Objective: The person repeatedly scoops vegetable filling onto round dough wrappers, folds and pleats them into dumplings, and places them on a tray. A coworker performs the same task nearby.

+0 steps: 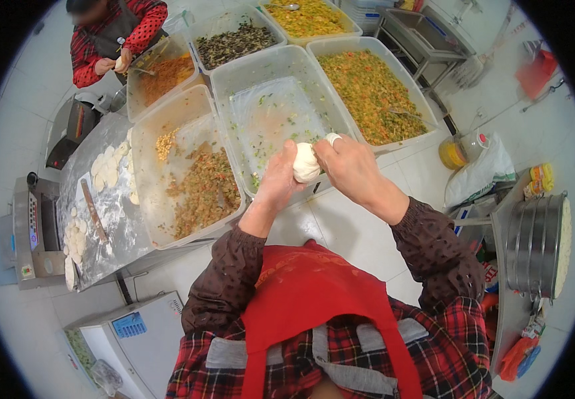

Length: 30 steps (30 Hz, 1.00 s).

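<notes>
A round white dough bun [306, 163] sits in my left hand [276, 175], cupped by the fingers with the thumb along its side. My right hand [350, 164] pinches the bun's upper right edge. A small white bit of dough [334, 138] shows beyond the right fingers. Both hands are over the near edge of a clear plastic tub [280, 112] with green scraps on its floor. To the left, another tub [140, 149] holds brown chopped filling [205, 192] and a patch of yellow pieces [167, 143]. Chopped green and orange filling [367, 95] lies in the right tub.
At the left, a floured metal table [125, 219] bears a rolling pin [93, 209], dough rounds [105, 167] and dough pieces [74, 237]. A co-worker [118, 40] handles dough at the back left. Stacked steamers [534, 244] and an oil jug [459, 149] stand at right.
</notes>
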Available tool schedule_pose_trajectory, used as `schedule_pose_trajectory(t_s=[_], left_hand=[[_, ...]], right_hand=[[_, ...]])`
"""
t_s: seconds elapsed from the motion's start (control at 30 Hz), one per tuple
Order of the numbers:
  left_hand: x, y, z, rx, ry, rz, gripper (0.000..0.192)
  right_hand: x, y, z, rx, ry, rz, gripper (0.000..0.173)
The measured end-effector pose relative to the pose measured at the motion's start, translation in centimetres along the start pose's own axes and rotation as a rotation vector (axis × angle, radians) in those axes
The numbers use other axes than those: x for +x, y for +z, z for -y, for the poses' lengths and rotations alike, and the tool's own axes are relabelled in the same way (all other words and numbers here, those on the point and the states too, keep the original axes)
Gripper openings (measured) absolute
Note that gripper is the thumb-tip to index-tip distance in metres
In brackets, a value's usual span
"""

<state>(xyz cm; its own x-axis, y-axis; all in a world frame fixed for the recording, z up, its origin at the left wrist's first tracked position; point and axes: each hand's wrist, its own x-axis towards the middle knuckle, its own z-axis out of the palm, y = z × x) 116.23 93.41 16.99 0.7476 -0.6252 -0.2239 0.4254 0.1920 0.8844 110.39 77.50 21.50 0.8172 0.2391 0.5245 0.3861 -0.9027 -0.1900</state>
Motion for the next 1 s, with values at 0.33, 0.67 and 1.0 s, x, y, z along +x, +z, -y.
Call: schedule_pose_trajectory(t_s=[0.33, 0.67, 1.0], left_hand=[[-1.3, -1.1, -2.7, -0.11, -0.206, 0.047, 0.057], [-2.2, -5.1, -5.5, -0.157, -0.185, -0.026, 0.065], [-3.1, -10.0, -7.2, -0.155, -0.369, 0.266, 0.069]], right_hand=[[2.6, -0.5, 1.9, -0.023, -0.14, -0.07, 0.014], [5.9, 2.4, 6.0, -0.077, -0.064, -0.064, 0.016], [7.9, 3.5, 8.9, 0.054, -0.12, -0.038, 0.021]])
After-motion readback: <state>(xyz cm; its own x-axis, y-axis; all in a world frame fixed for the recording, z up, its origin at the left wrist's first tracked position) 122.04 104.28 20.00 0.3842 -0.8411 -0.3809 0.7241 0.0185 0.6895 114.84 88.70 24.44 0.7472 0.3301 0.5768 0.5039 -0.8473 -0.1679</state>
